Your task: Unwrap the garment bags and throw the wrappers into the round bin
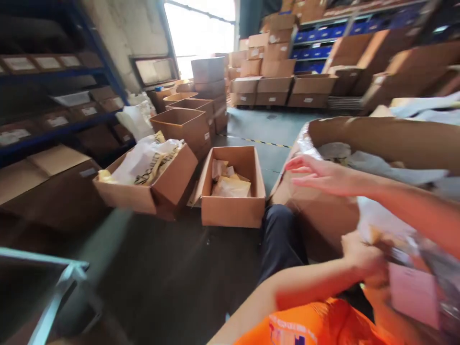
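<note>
At the right of the frame, the left hand (364,258) is closed around a blurred bundle of plastic packets (400,254), with a pink card (413,294) showing on its near side. Above it, the right hand (312,176) is unclenched and holds nothing, its fingers pointing left in front of the near side of a large carton (388,136) that has pale bags (391,165) inside. In the middle of the frame, a small open carton (233,212) on the floor contains several packets (232,187); just left of it, a tilted carton (125,195) holds a white-and-yellow bag (138,163) with dark lettering.
</note>
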Demonstrator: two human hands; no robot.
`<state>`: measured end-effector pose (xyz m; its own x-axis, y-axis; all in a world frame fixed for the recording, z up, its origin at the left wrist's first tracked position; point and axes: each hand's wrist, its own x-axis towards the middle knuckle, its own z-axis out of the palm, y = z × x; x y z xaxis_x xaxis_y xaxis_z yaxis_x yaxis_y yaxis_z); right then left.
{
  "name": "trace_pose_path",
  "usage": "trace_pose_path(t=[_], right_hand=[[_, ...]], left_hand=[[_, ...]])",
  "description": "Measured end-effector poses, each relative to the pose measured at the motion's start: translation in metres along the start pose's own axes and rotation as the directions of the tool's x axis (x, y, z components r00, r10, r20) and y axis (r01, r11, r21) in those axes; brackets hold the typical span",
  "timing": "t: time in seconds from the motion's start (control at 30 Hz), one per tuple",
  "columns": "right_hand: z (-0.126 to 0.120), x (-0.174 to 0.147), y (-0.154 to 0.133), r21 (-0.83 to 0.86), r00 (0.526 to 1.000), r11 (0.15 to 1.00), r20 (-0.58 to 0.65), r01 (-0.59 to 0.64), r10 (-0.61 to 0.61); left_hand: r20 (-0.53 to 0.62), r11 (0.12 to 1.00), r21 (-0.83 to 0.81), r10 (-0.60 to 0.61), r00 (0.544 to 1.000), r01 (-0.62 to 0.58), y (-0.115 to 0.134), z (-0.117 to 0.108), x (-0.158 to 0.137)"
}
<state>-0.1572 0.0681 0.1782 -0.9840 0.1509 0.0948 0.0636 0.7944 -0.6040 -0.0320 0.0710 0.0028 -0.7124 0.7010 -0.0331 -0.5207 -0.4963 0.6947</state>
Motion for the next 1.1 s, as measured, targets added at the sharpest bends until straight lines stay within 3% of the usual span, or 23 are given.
trace_pose_path(t=[0.07, 0.1, 0.2, 0.23, 0.27, 0.3, 0.33, 0.4, 0.47, 0.57, 0.63, 0.73, 0.8, 0.87, 0.93, 1.0, 1.03, 1.1], right_hand=[[-0.042, -0.066, 0.025, -0.026, 0.963, 0.998, -0.265, -0.056, 0.047], [-0.060, -0.098, 0.035, -0.024, 0.914, 0.994, -0.396, -0.107, 0.089], [-0.098, -0.188, 0.064, 0.038, 0.680, 0.967, -0.704, -0.251, 0.204], [-0.103, -0.214, 0.073, 0.058, 0.611, 0.952, -0.755, -0.300, 0.239], [-0.105, -0.237, 0.082, 0.071, 0.571, 0.933, -0.774, -0.353, 0.275], [-0.102, -0.257, 0.090, 0.073, 0.568, 0.912, -0.761, -0.403, 0.312], [-0.096, -0.274, 0.097, 0.059, 0.597, 0.896, -0.726, -0.440, 0.342], [-0.076, -0.294, 0.107, -0.037, 0.702, 0.886, -0.627, -0.461, 0.339], [-0.055, -0.299, 0.114, -0.190, 0.790, 0.887, -0.558, -0.420, 0.254], [-0.036, -0.283, 0.123, -0.414, 0.843, 0.834, -0.527, -0.365, 0.108], [-0.036, -0.266, 0.128, -0.561, 0.885, 0.767, -0.465, -0.312, 0.020], [-0.052, -0.240, 0.132, -0.719, 0.968, 0.684, -0.238, -0.120, -0.080], [-0.066, -0.228, 0.132, -0.748, 0.989, 0.664, -0.104, -0.007, -0.108], [-0.079, -0.223, 0.132, -0.753, 0.994, 0.658, -0.080, -0.009, -0.077], [-0.091, -0.223, 0.132, -0.717, 0.987, 0.686, -0.162, -0.123, 0.008], [-0.105, -0.226, 0.131, -0.600, 0.926, 0.743, -0.372, -0.297, 0.070], [-0.112, -0.229, 0.129, -0.498, 0.851, 0.782, -0.519, -0.375, 0.077], [-0.131, -0.234, 0.122, -0.201, 0.599, 0.891, -0.795, -0.407, 0.094]], left_hand=[[0.091, 0.995, 0.021, -0.099, 0.991, 0.098, 0.005, -0.004, -0.006], [0.108, 0.991, 0.036, -0.130, 0.986, 0.127, 0.007, -0.006, -0.008], [0.125, 0.976, 0.102, -0.207, 0.970, 0.195, 0.003, -0.012, -0.007], [0.136, 0.969, 0.120, -0.230, 0.964, 0.214, -0.001, -0.013, -0.005], [0.150, 0.965, 0.130, -0.248, 0.957, 0.229, -0.004, -0.014, -0.003], [0.161, 0.960, 0.138, -0.265, 0.951, 0.244, -0.007, -0.016, -0.002], [0.169, 0.957, 0.145, -0.276, 0.946, 0.253, -0.009, -0.017, -0.003], [0.173, 0.954, 0.155, -0.281, 0.944, 0.256, -0.011, -0.020, -0.005], [0.167, 0.956, 0.163, -0.270, 0.948, 0.243, -0.011, -0.022, -0.007], [0.165, 0.960, 0.169, -0.249, 0.954, 0.222, -0.013, -0.025, -0.007], [0.173, 0.962, 0.172, -0.240, 0.955, 0.211, -0.015, -0.025, -0.006], [0.180, 0.964, 0.177, -0.228, 0.957, 0.196, -0.015, -0.026, -0.005], [0.176, 0.964, 0.177, -0.227, 0.958, 0.196, -0.014, -0.025, -0.005], [0.173, 0.963, 0.171, -0.236, 0.956, 0.207, -0.013, -0.024, -0.005], [0.177, 0.963, 0.162, -0.245, 0.953, 0.218, -0.013, -0.025, -0.007], [0.186, 0.962, 0.154, -0.252, 0.950, 0.226, -0.013, -0.026, -0.009], [0.192, 0.961, 0.153, -0.258, 0.947, 0.231, -0.014, -0.027, -0.010], [0.204, 0.956, 0.157, -0.276, 0.939, 0.247, -0.013, -0.029, -0.013]])
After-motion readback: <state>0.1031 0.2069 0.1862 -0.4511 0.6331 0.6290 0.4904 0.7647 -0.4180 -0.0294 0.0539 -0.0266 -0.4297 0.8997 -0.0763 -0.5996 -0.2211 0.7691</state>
